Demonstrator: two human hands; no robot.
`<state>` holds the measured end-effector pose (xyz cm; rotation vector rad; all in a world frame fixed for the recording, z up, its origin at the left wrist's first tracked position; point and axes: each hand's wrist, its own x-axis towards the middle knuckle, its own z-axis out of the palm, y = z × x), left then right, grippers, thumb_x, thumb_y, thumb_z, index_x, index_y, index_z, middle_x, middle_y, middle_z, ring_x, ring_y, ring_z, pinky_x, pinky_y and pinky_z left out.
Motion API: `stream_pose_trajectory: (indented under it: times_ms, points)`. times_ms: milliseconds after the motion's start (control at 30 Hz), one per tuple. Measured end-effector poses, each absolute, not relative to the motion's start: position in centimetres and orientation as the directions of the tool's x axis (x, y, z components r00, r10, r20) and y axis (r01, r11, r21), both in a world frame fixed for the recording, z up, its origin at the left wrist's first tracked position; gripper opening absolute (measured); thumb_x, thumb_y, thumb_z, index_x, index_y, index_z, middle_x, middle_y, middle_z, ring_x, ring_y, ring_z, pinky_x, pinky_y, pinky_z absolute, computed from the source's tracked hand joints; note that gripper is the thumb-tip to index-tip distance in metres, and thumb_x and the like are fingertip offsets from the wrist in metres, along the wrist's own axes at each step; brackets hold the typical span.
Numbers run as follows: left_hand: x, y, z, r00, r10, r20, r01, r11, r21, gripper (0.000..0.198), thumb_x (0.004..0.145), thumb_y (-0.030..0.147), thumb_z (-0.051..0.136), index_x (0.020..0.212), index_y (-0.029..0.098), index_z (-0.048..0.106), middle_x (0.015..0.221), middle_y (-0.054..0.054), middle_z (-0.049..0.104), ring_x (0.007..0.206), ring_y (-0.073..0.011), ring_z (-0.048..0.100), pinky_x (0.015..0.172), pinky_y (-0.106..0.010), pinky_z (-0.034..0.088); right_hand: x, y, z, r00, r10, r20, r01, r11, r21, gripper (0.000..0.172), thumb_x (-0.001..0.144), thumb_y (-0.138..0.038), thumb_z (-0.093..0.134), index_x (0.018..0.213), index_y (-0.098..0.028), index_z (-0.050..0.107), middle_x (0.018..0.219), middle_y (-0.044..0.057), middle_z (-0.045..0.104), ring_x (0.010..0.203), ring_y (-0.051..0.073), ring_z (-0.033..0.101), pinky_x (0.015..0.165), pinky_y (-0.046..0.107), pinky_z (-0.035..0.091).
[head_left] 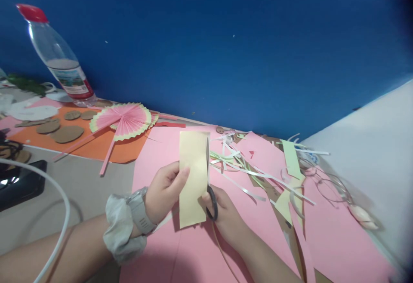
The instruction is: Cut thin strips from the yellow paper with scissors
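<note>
A pale yellow strip of paper (193,175) stands upright before me, pinched along its left side by my left hand (166,190), thumb in front. Black-handled scissors (212,205) are in my right hand (226,216), fingers through the handle loops. Their blade lies along the paper's right edge, partly hidden by the sheet. Pink paper (155,240) spreads beneath both hands. Just right of the scissors lies a tangle of thin white and green paper strips (238,162).
Pink folded paper fans (132,121) with green rims lie on orange paper (129,154) beside cardboard discs (67,133). A red-capped bottle (69,74) stands at the blue wall (206,50). A white cable (63,197) arches at lower left near a black device (24,188).
</note>
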<state>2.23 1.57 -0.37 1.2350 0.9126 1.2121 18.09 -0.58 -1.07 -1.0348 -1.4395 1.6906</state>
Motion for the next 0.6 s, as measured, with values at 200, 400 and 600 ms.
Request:
stream_pose_trajectory:
  times_ms: [200,400,600]
  points:
    - [2.14,1.68,-0.68,0.191,0.976,0.105,-0.124,-0.083,0.989,0.034,0.092,0.042,0.048,0.072,0.016,0.055,0.064,0.003,0.05,0.056,-0.0093,0.043,0.05,-0.02,0.037,17.97,-0.47,-0.79,-0.438,0.89,-0.125,0.0,-0.139,-0.99,0.045,0.09,-0.057,0.049,0.077,-0.015,0.054,0.067,0.0,0.049,0.059,0.012,0.044,0.053,0.024,0.034]
    - [2.13,1.67,-0.67,0.202,0.973,0.115,-0.132,-0.089,0.987,0.035,0.092,0.043,0.047,0.072,0.015,0.055,0.065,0.003,0.051,0.058,-0.0097,0.044,0.052,-0.021,0.038,17.98,-0.5,-0.76,-0.445,0.884,-0.144,0.014,-0.154,-0.988,0.042,0.092,-0.055,0.047,0.078,-0.016,0.053,0.069,-0.001,0.048,0.061,0.012,0.043,0.056,0.025,0.034]
    - [2.1,1.6,-0.68,0.21,0.974,0.084,-0.147,-0.054,0.988,0.034,0.092,0.043,0.048,0.075,0.015,0.057,0.066,0.002,0.052,0.058,-0.0097,0.044,0.052,-0.021,0.039,17.98,-0.56,-0.59,-0.441,0.887,-0.138,0.014,-0.147,-0.989,0.04,0.093,-0.053,0.048,0.078,-0.016,0.051,0.07,-0.001,0.046,0.063,0.013,0.039,0.057,0.025,0.032]
